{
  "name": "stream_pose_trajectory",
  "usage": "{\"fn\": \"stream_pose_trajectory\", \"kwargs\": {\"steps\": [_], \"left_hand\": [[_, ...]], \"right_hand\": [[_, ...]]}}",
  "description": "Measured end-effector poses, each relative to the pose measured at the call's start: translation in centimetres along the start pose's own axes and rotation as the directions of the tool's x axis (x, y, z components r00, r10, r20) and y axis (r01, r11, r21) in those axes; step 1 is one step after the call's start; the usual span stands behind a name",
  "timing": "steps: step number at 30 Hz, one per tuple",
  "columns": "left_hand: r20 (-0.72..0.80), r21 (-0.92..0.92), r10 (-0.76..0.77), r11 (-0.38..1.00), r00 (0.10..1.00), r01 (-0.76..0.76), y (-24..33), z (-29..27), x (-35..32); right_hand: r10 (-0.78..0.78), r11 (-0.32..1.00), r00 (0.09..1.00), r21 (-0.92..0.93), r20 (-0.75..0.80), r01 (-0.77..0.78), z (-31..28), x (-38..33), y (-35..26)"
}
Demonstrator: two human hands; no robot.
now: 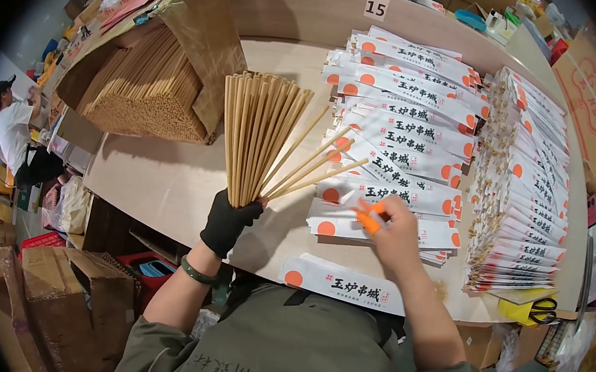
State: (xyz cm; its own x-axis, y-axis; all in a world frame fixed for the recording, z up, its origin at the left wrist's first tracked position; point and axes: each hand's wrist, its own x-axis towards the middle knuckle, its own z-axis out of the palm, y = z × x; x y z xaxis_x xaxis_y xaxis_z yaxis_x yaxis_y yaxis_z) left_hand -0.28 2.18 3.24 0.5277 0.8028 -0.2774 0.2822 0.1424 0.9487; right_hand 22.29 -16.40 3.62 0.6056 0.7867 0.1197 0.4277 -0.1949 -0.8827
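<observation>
My left hand [225,223], in a black glove with the fingertips bare, grips a fanned bundle of plain wooden chopsticks [256,138] by their lower ends. A few chopsticks lean away from the bundle to the right, over the paper sleeves. White printed paper chopstick sleeves [413,129] with orange-red dots lie in an overlapping stack right of the bundle. Over the near part of that stack is my right hand [387,232], with orange covers on its fingertips. Its fingers are curled together and slightly blurred; whatever is between them is unclear. Another sleeve [342,284] lies at the table's near edge.
An open cardboard box [213,61] at the left holds many chopsticks. Filled sleeves [528,203] are piled at the right, with black-handled scissors [543,310] near them. A raised board [294,11] borders the table's back. Another person [17,127] is at the far left.
</observation>
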Motion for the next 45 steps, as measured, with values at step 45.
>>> {"fn": "stream_pose_trajectory", "kwargs": {"steps": [45], "left_hand": [[-0.183, 0.335, 0.316, 0.91, 0.931, -0.243, -1.4, -0.8, 1.1]], "right_hand": [[-0.191, 0.966, 0.98, -0.165, 0.056, 0.197, 0.1, -0.8, 0.2]]}}
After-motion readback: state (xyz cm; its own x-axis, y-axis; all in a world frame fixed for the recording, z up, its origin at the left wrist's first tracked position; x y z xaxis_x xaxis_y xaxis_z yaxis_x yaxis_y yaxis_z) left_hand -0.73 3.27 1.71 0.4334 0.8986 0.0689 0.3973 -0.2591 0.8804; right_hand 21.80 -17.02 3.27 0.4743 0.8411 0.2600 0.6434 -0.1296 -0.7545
